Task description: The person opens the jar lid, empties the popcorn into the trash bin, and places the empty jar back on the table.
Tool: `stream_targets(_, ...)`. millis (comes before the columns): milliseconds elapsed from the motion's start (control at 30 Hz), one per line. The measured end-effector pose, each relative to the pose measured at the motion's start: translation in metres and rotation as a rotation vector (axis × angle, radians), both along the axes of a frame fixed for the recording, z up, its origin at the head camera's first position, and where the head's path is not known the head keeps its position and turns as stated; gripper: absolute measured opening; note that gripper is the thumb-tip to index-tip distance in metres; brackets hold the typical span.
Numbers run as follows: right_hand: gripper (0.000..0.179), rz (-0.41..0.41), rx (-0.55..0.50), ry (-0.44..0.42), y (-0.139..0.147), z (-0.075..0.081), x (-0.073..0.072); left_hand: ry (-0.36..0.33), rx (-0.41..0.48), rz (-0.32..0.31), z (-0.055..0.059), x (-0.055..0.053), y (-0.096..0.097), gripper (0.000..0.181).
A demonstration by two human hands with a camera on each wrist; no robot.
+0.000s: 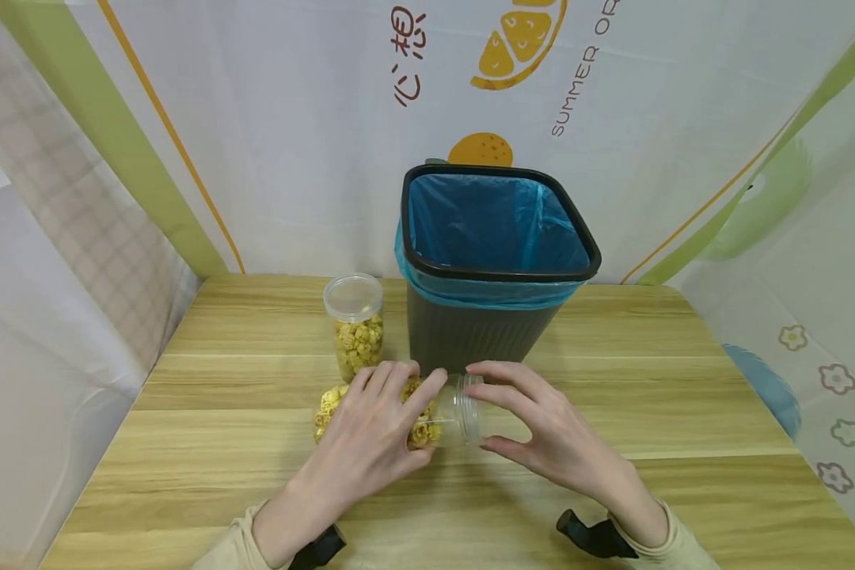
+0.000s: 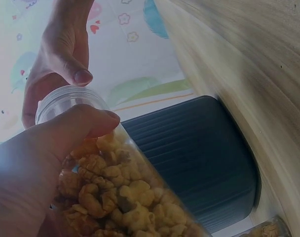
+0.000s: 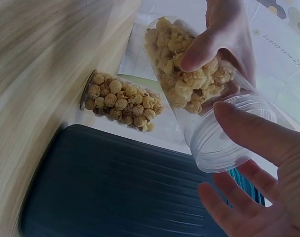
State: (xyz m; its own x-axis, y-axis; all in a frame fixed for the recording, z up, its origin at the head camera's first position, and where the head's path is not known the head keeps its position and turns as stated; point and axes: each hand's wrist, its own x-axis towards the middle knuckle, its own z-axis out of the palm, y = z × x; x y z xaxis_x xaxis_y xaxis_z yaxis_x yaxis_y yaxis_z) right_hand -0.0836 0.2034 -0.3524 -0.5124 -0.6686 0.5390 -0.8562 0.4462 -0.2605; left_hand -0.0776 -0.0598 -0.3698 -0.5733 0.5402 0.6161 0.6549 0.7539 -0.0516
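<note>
A clear plastic jar of popcorn [image 1: 422, 431] lies tilted on its side, low over the table in front of the bin. My left hand [image 1: 374, 427] grips it round the middle, with the thumb [image 2: 86, 121] along its wall near the neck. The popcorn stays toward the left end, while the clear ridged end [image 3: 229, 140] points right. Around that end my right hand [image 1: 549, 427] is spread, thumb and fingers curved loosely with fingertips right at the rim. A second clear jar of popcorn [image 1: 359, 344] stands upright just behind my left hand.
A dark grey bin [image 1: 470, 324] with a blue liner [image 1: 463, 214] stands open behind my hands. The wooden table [image 1: 221, 443] extends to both sides. A printed white curtain [image 1: 306, 134] hangs behind it.
</note>
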Motion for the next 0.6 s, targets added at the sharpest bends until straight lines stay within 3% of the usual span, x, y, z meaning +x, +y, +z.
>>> stream_targets(433, 0.081, 0.009, -0.011, -0.028, 0.001, 0.0002, -0.0001, 0.001, 0.009, 0.003, 0.0005, -0.0011, -0.0012, 0.084)
stream_targets(600, 0.082, 0.03, -0.07, -0.055, 0.0016, 0.0006, 0.0005, -0.001, 0.007, 0.0, 0.0007, -0.0015, -0.0011, 0.085)
